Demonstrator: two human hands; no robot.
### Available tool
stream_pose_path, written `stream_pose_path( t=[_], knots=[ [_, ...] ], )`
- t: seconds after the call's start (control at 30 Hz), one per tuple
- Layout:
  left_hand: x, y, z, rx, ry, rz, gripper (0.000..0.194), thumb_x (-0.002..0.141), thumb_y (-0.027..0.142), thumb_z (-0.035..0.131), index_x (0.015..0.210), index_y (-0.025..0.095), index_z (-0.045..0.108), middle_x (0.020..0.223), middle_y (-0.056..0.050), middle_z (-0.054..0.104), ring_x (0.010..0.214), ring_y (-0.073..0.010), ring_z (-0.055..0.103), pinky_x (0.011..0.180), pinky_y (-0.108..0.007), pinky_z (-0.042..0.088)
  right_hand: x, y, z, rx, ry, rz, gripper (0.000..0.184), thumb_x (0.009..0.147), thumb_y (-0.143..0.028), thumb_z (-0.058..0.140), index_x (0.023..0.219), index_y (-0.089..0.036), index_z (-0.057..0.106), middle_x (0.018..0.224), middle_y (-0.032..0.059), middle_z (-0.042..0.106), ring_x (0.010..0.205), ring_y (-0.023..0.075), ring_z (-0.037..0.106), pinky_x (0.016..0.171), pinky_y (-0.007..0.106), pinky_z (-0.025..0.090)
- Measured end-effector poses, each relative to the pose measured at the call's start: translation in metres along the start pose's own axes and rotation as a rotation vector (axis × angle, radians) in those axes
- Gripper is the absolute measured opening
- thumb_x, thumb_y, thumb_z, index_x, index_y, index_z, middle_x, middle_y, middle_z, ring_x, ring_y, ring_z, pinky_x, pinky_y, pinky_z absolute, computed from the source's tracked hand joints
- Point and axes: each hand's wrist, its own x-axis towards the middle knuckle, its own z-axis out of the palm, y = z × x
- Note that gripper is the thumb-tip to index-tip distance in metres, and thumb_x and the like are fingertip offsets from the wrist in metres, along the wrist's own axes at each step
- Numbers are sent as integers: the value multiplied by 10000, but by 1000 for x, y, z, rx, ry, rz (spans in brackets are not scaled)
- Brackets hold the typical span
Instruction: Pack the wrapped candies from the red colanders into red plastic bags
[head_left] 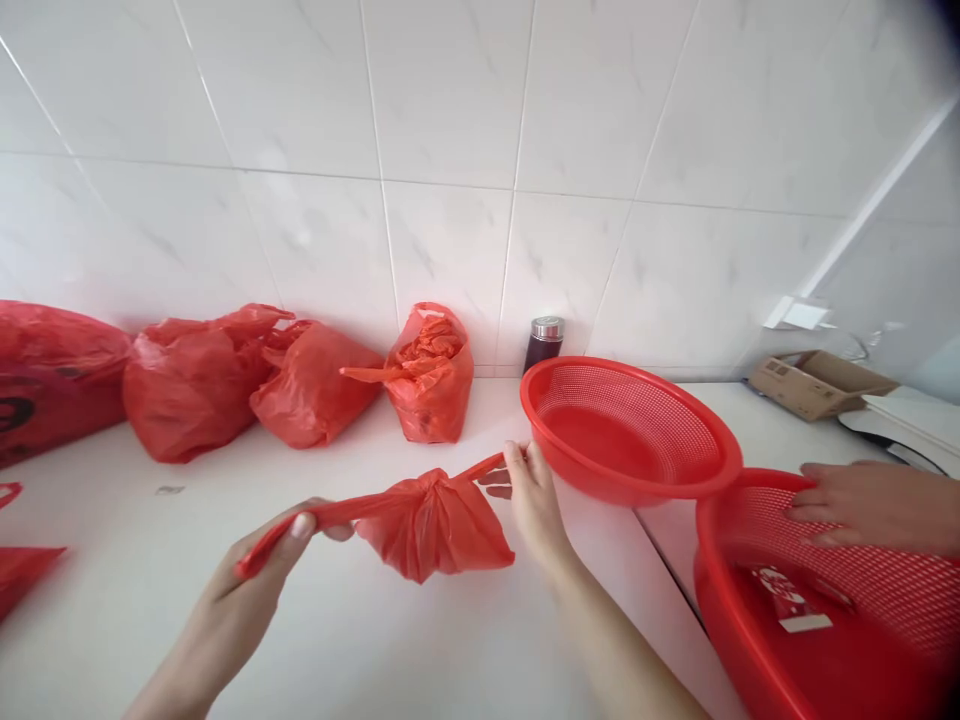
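Note:
A small red plastic bag (439,530) hangs between my two hands, gathered and knotted at its top. What it contains is hidden. My left hand (274,555) is closed round one long handle of the bag, the thumb pressed on top and the twisted end poking out past the fingers. With fingertips pinched, my right hand (529,490) grips the other handle, pulled out to the upper right. Both handles look stretched taut. Beyond my hands, an upright red plastic bag (431,375) stands near the tiled wall.
More filled red bags (199,385) line the wall at left. A red colander (630,480) sits right of my hand, a dark flask (543,345) behind it. Another person's hand (877,505) reaches into a second colander (731,600) holding a small packet (795,600). A cardboard box (806,390) lies farther right.

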Motion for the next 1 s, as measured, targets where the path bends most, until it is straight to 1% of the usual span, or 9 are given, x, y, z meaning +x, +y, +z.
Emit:
stream_pose_path(
  t=[0.1,0.2,0.33,0.43,0.5,0.63,0.7,0.83,1.0],
  knots=[
    [13,15,14,-147,-122,10,405,906,563,396,1131,311,619,1210,-56,630,1226,-269,500,1044,-413,390,-9,6,15,-200,-65,-60,367,857,-570,554,883,-242,393,882,-4,608,805,176,633,729,322,504],
    [32,19,36,-178,-206,34,443,939,538,343,1230,269,543,1250,-84,610,1241,-236,501,1063,-388,371,-15,14,27,-393,-101,-134,361,860,-555,548,884,-252,353,827,-19,596,733,178,595,685,318,471],
    [50,8,70,42,-95,129,427,975,480,246,1135,234,557,1192,-76,631,1097,-200,595,953,-319,446,-13,30,36,-551,-38,-198,327,890,-533,490,895,-253,321,813,-10,596,679,189,591,618,304,437],
    [54,-1,87,203,-89,140,361,975,405,267,1157,271,548,1169,-49,641,991,-202,633,852,-313,466,-7,42,36,-681,-55,-251,246,929,-481,419,913,-247,342,831,9,607,648,196,598,557,289,394],
    [58,-6,91,267,-124,127,324,953,324,308,1168,294,549,1122,-33,668,906,-205,651,784,-310,464,-1,49,32,-730,-69,-270,194,946,-434,384,903,-248,346,836,7,608,630,190,591,545,284,377],
    [72,-14,90,388,-188,92,349,862,185,369,1088,314,602,890,-14,725,729,-215,651,660,-294,434,18,60,22,-798,-103,-263,151,942,-368,367,853,-252,332,804,-14,590,616,172,560,555,272,369],
    [81,-17,88,431,-195,71,350,835,178,392,1060,314,624,875,-25,731,738,-229,653,660,-298,426,31,65,19,-849,-113,-267,152,934,-365,368,840,-251,334,769,-19,578,603,167,543,549,267,360],
    [97,-23,87,468,-205,35,342,826,200,406,1049,313,639,954,-38,731,821,-234,653,687,-297,425,52,74,15,-920,-126,-275,166,934,-382,363,841,-244,365,718,-22,571,581,162,526,538,263,337],
    [112,-27,88,509,-266,-7,262,837,269,398,833,289,660,817,-28,707,680,-223,608,615,-303,394,65,86,4,-1016,-126,-245,218,929,-422,376,813,-239,404,670,-11,582,533,167,486,518,269,243]
  ],
)
